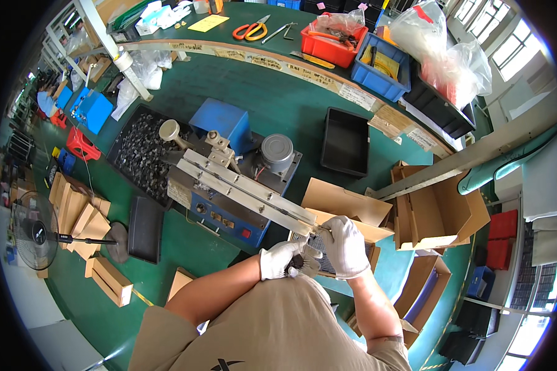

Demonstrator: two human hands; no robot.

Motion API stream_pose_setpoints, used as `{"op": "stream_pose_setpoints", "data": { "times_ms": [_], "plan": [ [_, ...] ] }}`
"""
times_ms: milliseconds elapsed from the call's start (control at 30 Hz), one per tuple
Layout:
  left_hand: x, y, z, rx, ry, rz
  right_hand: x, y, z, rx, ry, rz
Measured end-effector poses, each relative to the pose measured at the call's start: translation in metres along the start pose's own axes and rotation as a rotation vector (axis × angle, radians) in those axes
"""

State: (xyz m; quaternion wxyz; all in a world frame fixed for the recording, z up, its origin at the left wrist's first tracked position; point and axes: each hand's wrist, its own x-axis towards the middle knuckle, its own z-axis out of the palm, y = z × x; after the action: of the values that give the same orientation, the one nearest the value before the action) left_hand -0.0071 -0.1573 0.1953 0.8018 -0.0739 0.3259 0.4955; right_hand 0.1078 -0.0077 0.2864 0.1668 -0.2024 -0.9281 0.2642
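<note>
Fingers (333,231) of the operator's right hand (346,250), gloved in white, are bent together at the near end of a slanted metal rail (247,200); whether they pinch a part, I cannot tell. The left hand (280,260), also gloved, is partly curled just beside it, before the operator's shirt (272,328). Something dark shows between its fingers; a firm grip cannot be confirmed.

The rail runs from the operator toward the far left of the green tabletop (275,93), above a blue control box (220,224) with a red switch (246,233). Behind the rail stand a blue housing (220,125) and a round metal canister (277,153).

Left of the machine, a black tray (127,127) holds many small dark pieces (143,151). A second black tray (345,141) lies near the tabletop's far right corner. Open cartons (442,213) stand at the right edge.

Along the far edge, a raised shelf (278,15) carries orange-handled pliers (252,29), a red bin (319,47) of tools, a blue bin (377,80), a black bin (439,111) and clear bags (422,34).

Beyond the tabletop: a fan (36,232) and a red stool (82,145) to the left, windows (518,52) to the right.
</note>
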Motion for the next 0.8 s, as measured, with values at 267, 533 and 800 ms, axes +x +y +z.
{"op": "stream_pose_setpoints", "data": {
  "times_ms": [267, 533, 800],
  "plan": [
    [0.003, 0.000, -0.002, -0.036, 0.038, 0.042, 0.006, -0.001, 0.014, 0.041, 0.076, -0.078],
    [-0.007, 0.006, 0.014, -0.009, 0.102, 0.069, -0.022, -0.016, -0.005, 0.154, -0.266, -0.186],
    [-0.003, 0.002, 0.002, 0.009, 0.005, 0.031, -0.028, -0.021, 0.007, 0.134, -0.350, -0.126]
  ]
}}
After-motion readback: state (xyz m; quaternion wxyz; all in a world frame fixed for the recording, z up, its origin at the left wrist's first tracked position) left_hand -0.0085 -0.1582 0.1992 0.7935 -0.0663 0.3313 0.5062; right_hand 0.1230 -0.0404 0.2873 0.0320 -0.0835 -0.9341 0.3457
